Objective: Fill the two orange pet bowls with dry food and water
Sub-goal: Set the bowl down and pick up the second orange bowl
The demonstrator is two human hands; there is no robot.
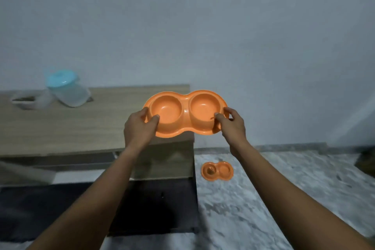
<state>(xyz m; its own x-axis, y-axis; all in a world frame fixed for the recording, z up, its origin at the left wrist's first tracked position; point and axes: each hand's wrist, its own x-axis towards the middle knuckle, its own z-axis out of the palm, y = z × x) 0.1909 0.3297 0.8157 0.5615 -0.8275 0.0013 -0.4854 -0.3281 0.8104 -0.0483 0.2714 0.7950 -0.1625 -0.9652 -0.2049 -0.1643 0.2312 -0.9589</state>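
Empty orange double bowl gripped at both ends by left hand and right hand, held above wooden tabletop corner, second orange double bowl on floor, blue-lidded jug at tabletop's far left.

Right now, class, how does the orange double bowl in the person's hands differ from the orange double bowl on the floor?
1. The held bowl is gripped at both ends by the left hand and right hand near the wooden table; the floor bowl lies untouched.
2. The held bowl looks empty; the floor bowl has something brownish in one well.
Both are orange, two-welled.
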